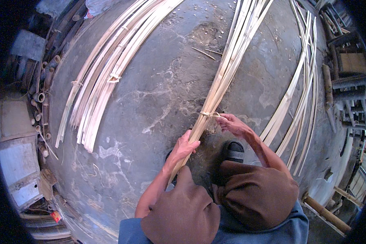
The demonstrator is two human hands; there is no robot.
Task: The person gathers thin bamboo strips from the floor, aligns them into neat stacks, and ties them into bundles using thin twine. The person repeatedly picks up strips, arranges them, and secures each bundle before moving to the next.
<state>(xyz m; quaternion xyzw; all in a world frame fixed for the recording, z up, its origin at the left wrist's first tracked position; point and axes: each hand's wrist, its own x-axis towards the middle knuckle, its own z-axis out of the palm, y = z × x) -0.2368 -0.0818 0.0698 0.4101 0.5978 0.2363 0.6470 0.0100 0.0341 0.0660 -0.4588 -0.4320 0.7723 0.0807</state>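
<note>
A long bundle of pale bamboo strips slants from my knees up to the far edge of the view. My left hand is wrapped round its near end. A thin tie strip circles the bundle a little farther up. The loose end of that tie is pinched in the fingers of my right hand, just right of the bundle. Beyond the tie the strips fan slightly apart. The bundle's nearest tip is partly hidden by my left forearm and knee.
Tied bundles of strips lie on the concrete floor at the left. Loose strips spread out on the right. Bamboo poles are stacked by the left wall. Two short sticks lie beyond the tie. My sandalled foot is near my right hand.
</note>
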